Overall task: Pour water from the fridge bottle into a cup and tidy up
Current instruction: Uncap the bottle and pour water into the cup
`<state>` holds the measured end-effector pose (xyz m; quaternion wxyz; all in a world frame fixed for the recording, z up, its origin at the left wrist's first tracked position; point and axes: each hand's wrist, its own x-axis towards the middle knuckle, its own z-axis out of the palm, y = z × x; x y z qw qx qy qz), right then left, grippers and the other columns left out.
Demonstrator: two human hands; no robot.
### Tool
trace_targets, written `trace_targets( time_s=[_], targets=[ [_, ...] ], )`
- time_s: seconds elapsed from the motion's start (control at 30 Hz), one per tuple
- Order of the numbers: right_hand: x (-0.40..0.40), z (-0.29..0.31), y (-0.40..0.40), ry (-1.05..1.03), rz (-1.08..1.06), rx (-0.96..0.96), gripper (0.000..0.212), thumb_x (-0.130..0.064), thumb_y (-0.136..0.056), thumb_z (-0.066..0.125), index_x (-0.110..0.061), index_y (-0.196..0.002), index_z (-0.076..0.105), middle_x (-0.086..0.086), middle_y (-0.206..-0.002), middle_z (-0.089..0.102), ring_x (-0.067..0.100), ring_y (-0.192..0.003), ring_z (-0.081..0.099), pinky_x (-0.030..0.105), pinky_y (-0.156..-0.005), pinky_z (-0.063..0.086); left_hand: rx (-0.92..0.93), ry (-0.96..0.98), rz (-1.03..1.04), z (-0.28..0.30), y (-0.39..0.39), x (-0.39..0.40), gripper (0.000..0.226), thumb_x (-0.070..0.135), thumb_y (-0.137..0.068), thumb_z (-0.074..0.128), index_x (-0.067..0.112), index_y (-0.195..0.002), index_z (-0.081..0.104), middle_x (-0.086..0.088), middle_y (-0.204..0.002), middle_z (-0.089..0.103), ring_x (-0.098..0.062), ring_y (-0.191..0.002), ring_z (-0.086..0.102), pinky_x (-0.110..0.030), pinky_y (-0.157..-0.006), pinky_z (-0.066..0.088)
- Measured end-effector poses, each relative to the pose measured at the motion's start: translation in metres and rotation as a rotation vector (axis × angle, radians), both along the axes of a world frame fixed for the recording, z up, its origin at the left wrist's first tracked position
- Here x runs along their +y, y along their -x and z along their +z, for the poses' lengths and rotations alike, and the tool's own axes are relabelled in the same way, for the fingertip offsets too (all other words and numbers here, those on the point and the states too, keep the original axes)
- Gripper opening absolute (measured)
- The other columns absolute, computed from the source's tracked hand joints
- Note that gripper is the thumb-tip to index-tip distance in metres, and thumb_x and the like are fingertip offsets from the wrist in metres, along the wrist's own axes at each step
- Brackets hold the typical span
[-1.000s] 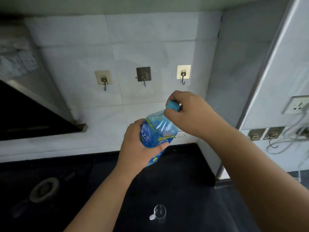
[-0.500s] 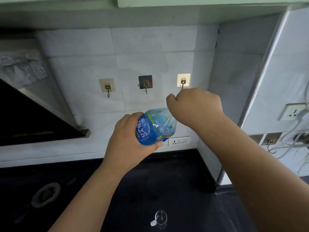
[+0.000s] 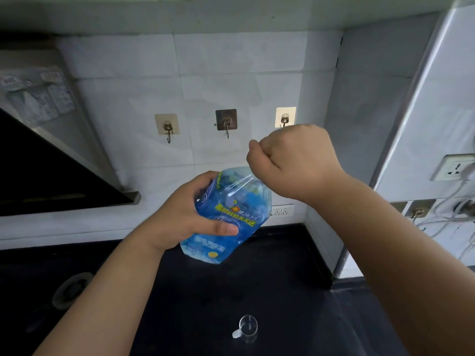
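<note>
We find the fingers (image 3: 223,229) of the left hand (image 3: 185,217) wrapped round the body of the blue bottle (image 3: 228,214), thumb across the label, holding it in the air above the dark worktop (image 3: 270,283). The right hand (image 3: 295,160) is lifted clear just above the bottle's neck end, fingers curled into a fist; whether the cap lies inside it we cannot tell. The neck itself is hidden behind that wrist.

The bottle's long axis is tilted, base down and towards us, neck up and away to the right, towards the tiled wall (image 3: 231,80). The clear cup (image 3: 248,327) stands upright on the worktop, near the camera and well below the bottle, apart from both hands.

We judge the uncapping step to be in hand or just finished. The next move calls for bringing the mouth down over the cup and tipping slowly, since the cup's opening looks small.
</note>
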<state>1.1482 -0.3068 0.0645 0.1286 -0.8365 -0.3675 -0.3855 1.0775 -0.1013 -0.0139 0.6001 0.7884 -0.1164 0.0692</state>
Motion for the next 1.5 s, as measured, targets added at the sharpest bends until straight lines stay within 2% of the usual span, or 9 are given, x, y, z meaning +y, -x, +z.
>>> trace_targets(
  time_s=[0.17,0.33,0.47,0.63,0.77,0.87,1.07,1.3,1.5],
  targets=[
    [-0.003,0.002,-0.008,0.072,-0.013,0.128,0.051,-0.044,-0.099,0.031,-0.012,-0.063,0.047,0.003,-0.06,0.051,0.028,-0.059,0.05,0.029,-0.053,0.027,-0.046,-0.05,0.153,-0.009,-0.001,-0.008,0.074,0.032,-0.057,0.1,0.039,-0.121,0.065,0.008,-0.118,0.075,-0.016,-0.109,0.074,-0.043,-0.094,0.062],
    [-0.003,-0.002,-0.022,0.017,-0.383,0.547,0.056,-0.053,-0.099,0.029,-0.013,-0.068,0.054,0.005,-0.073,0.058,0.02,-0.063,0.051,0.026,-0.056,0.028,-0.335,-0.544,0.599,-0.019,-0.005,-0.034,0.076,0.053,-0.061,0.095,0.037,-0.125,0.057,0.023,-0.107,0.056,0.0,-0.101,0.052,-0.006,-0.083,0.037],
    [0.001,-0.014,-0.02,-0.182,-0.266,0.393,0.054,-0.043,-0.099,0.036,-0.01,-0.056,0.038,0.005,-0.054,0.039,0.027,-0.054,0.04,0.029,-0.052,0.026,-0.131,-0.246,0.375,-0.012,-0.005,-0.021,0.072,0.037,-0.059,0.102,0.046,-0.117,0.061,0.023,-0.114,0.07,0.003,-0.105,0.067,-0.023,-0.092,0.055],
    [-0.015,-0.027,-0.026,-0.015,0.309,-0.008,0.047,-0.03,-0.1,0.037,-0.011,-0.058,0.045,0.002,-0.052,0.039,0.024,-0.053,0.038,0.033,-0.053,0.029,0.033,-0.125,0.094,-0.01,0.0,-0.002,0.08,0.02,-0.057,0.104,0.039,-0.125,0.066,0.007,-0.118,0.076,-0.016,-0.108,0.075,-0.047,-0.096,0.062],
    [-0.003,-0.028,-0.025,-0.034,-0.123,0.424,0.042,-0.042,-0.095,0.036,-0.015,-0.063,0.04,0.0,-0.059,0.046,0.022,-0.057,0.044,0.029,-0.054,0.033,-0.18,-0.435,0.43,-0.022,-0.004,-0.015,0.071,0.047,-0.059,0.099,0.044,-0.117,0.058,0.022,-0.111,0.064,-0.001,-0.105,0.062,-0.019,-0.089,0.051],
    [0.005,-0.029,-0.03,0.003,-0.388,0.611,0.044,-0.04,-0.096,0.037,-0.01,-0.066,0.05,0.006,-0.066,0.052,0.022,-0.057,0.046,0.025,-0.055,0.032,-0.267,-0.568,0.527,-0.032,-0.009,-0.017,0.074,0.052,-0.059,0.097,0.042,-0.121,0.057,0.024,-0.107,0.059,-0.003,-0.104,0.056,-0.022,-0.086,0.049],
    [0.001,-0.044,-0.033,-0.003,0.279,-0.036,0.047,-0.031,-0.1,0.037,-0.016,-0.056,0.036,0.0,-0.049,0.034,0.025,-0.048,0.035,0.03,-0.05,0.025,0.025,-0.195,0.167,-0.028,-0.001,0.009,0.079,0.029,-0.057,0.104,0.045,-0.123,0.064,0.012,-0.12,0.073,-0.01,-0.108,0.074,-0.043,-0.096,0.061],
    [0.017,-0.047,-0.039,0.017,-0.21,0.803,0.073,-0.074,-0.097,0.025,-0.013,-0.07,0.055,0.002,-0.073,0.062,0.021,-0.074,0.061,0.036,-0.071,0.048,-0.137,-0.507,0.468,-0.043,-0.005,0.002,0.074,0.051,-0.059,0.098,0.04,-0.12,0.056,0.024,-0.111,0.06,-0.003,-0.105,0.061,-0.022,-0.087,0.051],
    [0.013,-0.058,-0.036,0.044,0.287,0.145,0.043,-0.04,-0.102,0.031,-0.021,-0.064,0.037,-0.002,-0.053,0.04,0.026,-0.052,0.042,0.034,-0.054,0.034,0.022,-0.262,0.255,-0.039,0.003,0.024,0.078,0.035,-0.057,0.104,0.046,-0.122,0.062,0.01,-0.121,0.071,-0.008,-0.107,0.072,-0.039,-0.094,0.061]
  ],
)
